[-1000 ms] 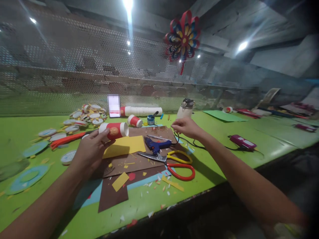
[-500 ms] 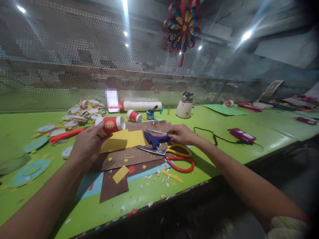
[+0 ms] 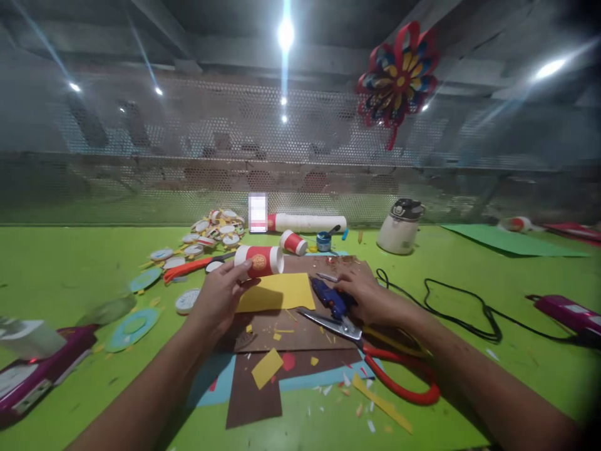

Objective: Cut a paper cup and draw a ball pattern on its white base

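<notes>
My left hand [image 3: 224, 294] holds a red-and-white paper cup [image 3: 265, 260] lying sideways, its open end to the right and a gold emblem on its wall. My right hand [image 3: 369, 297] is closed around the back of a blue glue gun [image 3: 330, 298], whose nozzle end rests low over the brown card; the palm hides its handle. Just below lie large scissors [image 3: 328, 324] with red and yellow handles, partly under my right wrist. A silver pen-like stick [image 3: 326, 277] lies by my right fingertips. Yellow paper [image 3: 282, 291] lies between the hands.
Brown card [image 3: 300, 338] and paper scraps cover the near table. Paper discs [image 3: 220, 228] are heaped at left. Behind stand another cup [image 3: 295, 242], a small blue jar [image 3: 323, 242], a phone [image 3: 258, 213] and a kettle [image 3: 400, 227]. A black cord [image 3: 469, 326] and power strip [image 3: 570, 318] lie right.
My view has swung left and levelled. My right hand has closed further over the glue gun, which has turned, its nozzle end now nearer the scissors. The left hand keeps the cup.
</notes>
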Demonstrator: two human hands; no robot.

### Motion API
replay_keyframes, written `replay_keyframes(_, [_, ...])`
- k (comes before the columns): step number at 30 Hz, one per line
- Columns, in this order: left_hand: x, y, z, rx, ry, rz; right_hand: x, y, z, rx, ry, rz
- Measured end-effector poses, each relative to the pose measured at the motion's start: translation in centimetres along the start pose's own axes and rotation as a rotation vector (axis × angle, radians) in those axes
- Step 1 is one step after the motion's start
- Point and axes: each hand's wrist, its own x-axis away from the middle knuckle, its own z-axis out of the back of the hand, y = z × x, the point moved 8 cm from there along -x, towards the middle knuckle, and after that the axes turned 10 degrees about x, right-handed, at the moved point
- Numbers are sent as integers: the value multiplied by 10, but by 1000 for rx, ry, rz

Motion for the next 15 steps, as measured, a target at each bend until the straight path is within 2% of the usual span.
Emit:
replay_keyframes(5, [-2, -4, 0, -5, -42, 0, 5, 7, 1, -76, 11, 18])
replay_keyframes(10, [-6, -6, 3, -8, -53, -26, 18, 22, 26, -149, 87, -113])
replay_keyframes(13, [-8, -7, 3, -24, -66, -19, 38, 13, 37, -157, 49, -110])
replay_keyframes(15, [-7, -7, 1, -32, -78, -23, 58, -1, 35, -149, -8, -63])
